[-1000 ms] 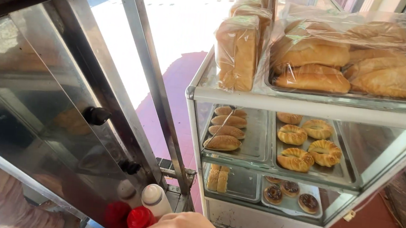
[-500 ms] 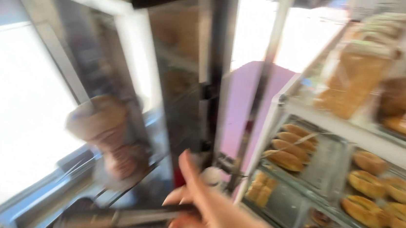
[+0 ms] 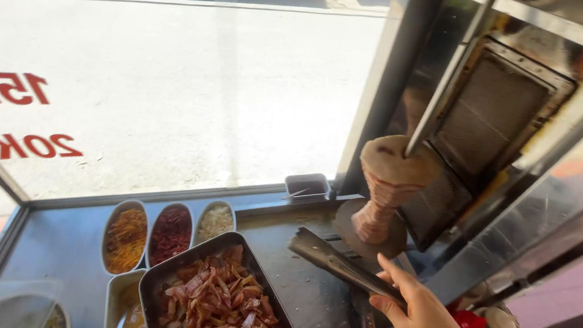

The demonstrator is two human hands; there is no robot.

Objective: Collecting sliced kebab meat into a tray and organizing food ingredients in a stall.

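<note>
- Our right hand [image 3: 425, 323] grips metal tongs [image 3: 339, 263] by their rear end, tips closed and pointing toward the tray of chopped meat [image 3: 220, 298].
- We judge the tongs stiff, light, perhaps greasy (best held well back).
- Steel counter [image 3: 302, 284], glass-walled stall; meat spit [image 3: 388, 186] just beyond.
- Left hand unseen.

The right hand [image 3: 425, 323] grips metal tongs [image 3: 339, 263] by their handle end, tips pointing toward a tray of chopped meat [image 3: 220, 298] on the steel surface [image 3: 295, 284]. Behind the tongs a small cone of meat [image 3: 388, 186] stands on a vertical spit [image 3: 446, 79] beside the grill panel [image 3: 492, 125].
</note>
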